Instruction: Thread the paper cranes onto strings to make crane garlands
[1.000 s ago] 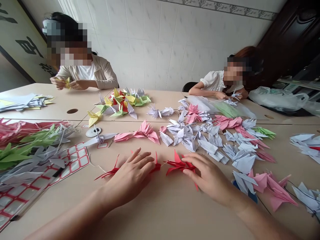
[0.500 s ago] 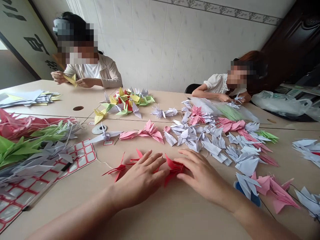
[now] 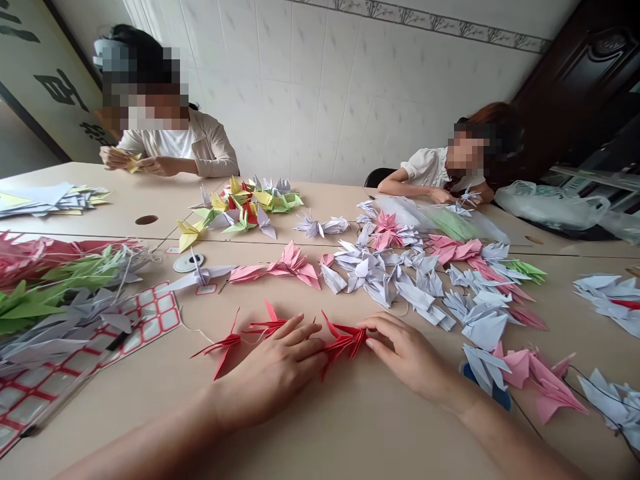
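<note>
Red folded paper cranes (image 3: 345, 340) lie in a row on the table in front of me. My left hand (image 3: 280, 367) rests palm down over the middle of the row, its fingers spread and partly covering the red paper. With thumb and fingertips, my right hand (image 3: 407, 353) holds the right end of the red cranes. At the row's left end a separate red crane (image 3: 225, 343) lies beside a thin white string. Just beyond are pink cranes (image 3: 287, 267) and a pale lilac crane (image 3: 200, 275).
White and pink cranes (image 3: 370, 267) spread over the middle and right. A multicoloured pile (image 3: 250, 203) sits farther back. At left, strung cranes (image 3: 95, 267) lie on a red-grid sheet (image 3: 160, 310). Two people sit across the table (image 3: 330, 427), folding paper.
The view has shifted slightly. My right fingers have closed on the right end of the red cranes, whose folds now look bunched together. My left hand has moved slightly left and down in view.
</note>
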Demonstrator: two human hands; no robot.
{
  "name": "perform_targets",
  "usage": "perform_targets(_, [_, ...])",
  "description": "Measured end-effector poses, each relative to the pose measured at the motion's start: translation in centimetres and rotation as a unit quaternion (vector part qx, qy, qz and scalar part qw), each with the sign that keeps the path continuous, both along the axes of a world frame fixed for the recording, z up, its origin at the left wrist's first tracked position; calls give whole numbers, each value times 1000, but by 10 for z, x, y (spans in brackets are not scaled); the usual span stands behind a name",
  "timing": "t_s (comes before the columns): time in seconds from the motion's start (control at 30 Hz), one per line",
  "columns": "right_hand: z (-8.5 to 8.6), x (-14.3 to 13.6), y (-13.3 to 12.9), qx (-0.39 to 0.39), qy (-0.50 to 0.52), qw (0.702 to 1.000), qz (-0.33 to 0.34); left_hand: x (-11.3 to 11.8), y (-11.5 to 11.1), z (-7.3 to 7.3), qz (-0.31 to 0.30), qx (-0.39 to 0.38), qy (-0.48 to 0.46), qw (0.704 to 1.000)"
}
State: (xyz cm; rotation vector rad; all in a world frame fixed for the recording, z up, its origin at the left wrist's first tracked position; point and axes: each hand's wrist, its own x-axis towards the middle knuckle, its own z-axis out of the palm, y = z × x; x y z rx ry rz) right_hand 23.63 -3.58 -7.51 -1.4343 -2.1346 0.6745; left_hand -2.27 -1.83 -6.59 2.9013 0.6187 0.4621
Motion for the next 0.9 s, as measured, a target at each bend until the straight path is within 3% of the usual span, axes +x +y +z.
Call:
perform_targets(0.2, [-3, 5, -2, -48, 10, 995, -89, -2, 2, -1, 23, -7, 15, 1000])
perform_targets(0.43, [-7, 11, -6, -98, 64, 987, -114, 1, -5, 3, 33, 17, -26, 999])
perform_targets(0.5, [-10, 13, -6, -118, 109, 981, -113, 4, -12, 8, 50, -4, -50, 997])
perform_targets(0.57, [-12, 13, -4, -132, 157, 972, -111, 9, -18, 14, 85, -74, -82, 990])
perform_targets(0.73, [-7, 5, 4, -140, 241, 954, -107, 27, -16, 29, 222, -294, -176, 913])
perform_targets(0.83, [3, -6, 5, -156, 281, 942, -94, 36, 2, 33, 271, -342, -218, 873])
perform_targets(0.9, [8, -12, 6, -177, 315, 929, -81, 40, 14, 34, 268, -391, -217, 854])
